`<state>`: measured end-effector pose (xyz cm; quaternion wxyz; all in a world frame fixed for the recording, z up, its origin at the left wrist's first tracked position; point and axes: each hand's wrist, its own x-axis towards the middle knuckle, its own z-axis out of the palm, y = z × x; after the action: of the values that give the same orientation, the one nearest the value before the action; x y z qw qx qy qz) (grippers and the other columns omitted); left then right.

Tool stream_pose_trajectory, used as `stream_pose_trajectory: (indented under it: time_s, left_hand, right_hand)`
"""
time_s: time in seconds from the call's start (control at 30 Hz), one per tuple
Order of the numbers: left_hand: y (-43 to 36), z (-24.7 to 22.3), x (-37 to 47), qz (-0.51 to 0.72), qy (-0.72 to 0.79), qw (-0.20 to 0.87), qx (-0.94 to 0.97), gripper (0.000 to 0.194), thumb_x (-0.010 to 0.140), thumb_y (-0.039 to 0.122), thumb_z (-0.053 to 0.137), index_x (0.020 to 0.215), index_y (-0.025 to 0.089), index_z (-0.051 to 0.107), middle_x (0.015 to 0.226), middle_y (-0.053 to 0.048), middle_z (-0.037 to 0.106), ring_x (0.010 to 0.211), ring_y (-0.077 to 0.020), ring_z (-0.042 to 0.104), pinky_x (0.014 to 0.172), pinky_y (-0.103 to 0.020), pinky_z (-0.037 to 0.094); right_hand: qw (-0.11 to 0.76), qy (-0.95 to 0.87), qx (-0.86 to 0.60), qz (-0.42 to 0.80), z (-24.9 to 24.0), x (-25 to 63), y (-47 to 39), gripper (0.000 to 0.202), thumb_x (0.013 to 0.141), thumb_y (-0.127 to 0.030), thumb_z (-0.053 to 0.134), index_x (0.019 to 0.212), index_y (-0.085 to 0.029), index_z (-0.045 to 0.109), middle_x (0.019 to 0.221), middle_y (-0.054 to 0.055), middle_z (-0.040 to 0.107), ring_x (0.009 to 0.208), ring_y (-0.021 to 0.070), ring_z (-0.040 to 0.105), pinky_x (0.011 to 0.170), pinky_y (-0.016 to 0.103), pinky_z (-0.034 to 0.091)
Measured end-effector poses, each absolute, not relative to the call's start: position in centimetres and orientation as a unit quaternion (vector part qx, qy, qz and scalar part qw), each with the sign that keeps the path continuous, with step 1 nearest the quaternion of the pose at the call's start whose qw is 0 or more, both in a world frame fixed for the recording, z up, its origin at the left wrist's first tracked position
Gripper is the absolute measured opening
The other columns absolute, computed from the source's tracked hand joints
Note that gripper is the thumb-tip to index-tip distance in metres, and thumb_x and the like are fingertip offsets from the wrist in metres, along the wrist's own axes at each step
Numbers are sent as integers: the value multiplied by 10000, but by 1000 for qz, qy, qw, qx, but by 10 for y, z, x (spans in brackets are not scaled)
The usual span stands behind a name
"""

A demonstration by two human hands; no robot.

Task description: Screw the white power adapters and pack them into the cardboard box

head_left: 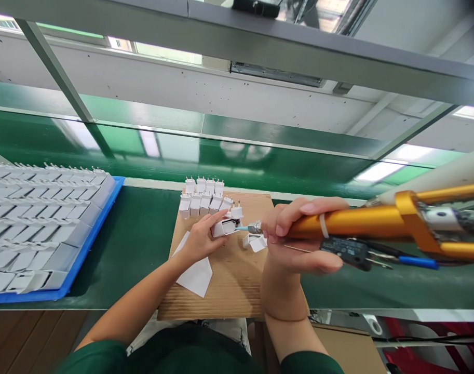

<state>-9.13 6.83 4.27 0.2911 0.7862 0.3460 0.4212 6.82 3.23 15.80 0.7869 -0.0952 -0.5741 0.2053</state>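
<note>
My left hand [203,234] holds a white charger housing [224,227] between thumb and fingers, its open end turned right. A small white piece with two plug pins [235,210] stands at that end; whether it is joined to the housing I cannot tell. My right hand [289,234] is wrapped round a gold tubular hand tool [353,222] with a black switch [344,250] strapped beneath. The tool's thin light-blue tip [242,228] points left and reaches the housing's open end. Another white housing [255,242] lies on the cardboard below the tip.
Several white plug chargers [201,203] stand in rows at the back of the cardboard sheet [237,291]. White paper [195,275] lies on it. At left, a blue tray [92,236] holds many chargers. A metal frame bar [237,39] crosses above the green bench [143,234].
</note>
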Motion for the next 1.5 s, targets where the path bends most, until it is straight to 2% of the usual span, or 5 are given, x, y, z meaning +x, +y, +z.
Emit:
stream_pose_trajectory:
  time_s: [0.1,0.37,0.57,0.8,1.5]
  left_hand:
    - [67,46,-95,441,325,272,791,634,803,155,683,1411,222,515,1087,-76,710,937,-217,647,774,-318,551]
    - [66,52,-98,496,299,203,789,634,801,132,707,1399,226,522,1094,-52,721,821,-172,585,744,-301,525]
    - [64,54,-97,498,284,173,801,644,804,122,692,1412,217,503,1116,-61,719,821,-174,585,764,-318,525]
    - [63,54,-99,495,287,170,803,610,832,149,660,1416,220,497,1120,-70,719,870,-196,607,778,-337,528]
    - [63,54,-98,490,295,171,802,577,840,170,657,1396,225,512,1101,-65,715,833,-184,599,776,-328,528]
  right_hand:
    - [794,-565,-99,200,158,67,33,440,790,-574,696,1023,-211,611,611,-66,542,377,67,415,303,214,378]
    - [796,-557,-119,204,160,68,37,403,788,-553,714,999,-223,622,605,-69,552,380,69,429,301,200,386]
    - [792,-561,-149,191,161,69,36,407,790,-589,694,996,-247,614,595,-81,542,369,67,410,311,199,405]
    - [789,-565,-175,166,160,68,38,434,768,-643,679,989,-276,605,569,-83,491,334,70,365,281,208,340]
    - [795,-549,-161,198,161,68,36,400,768,-573,733,975,-250,619,573,-79,531,349,68,396,305,207,369]
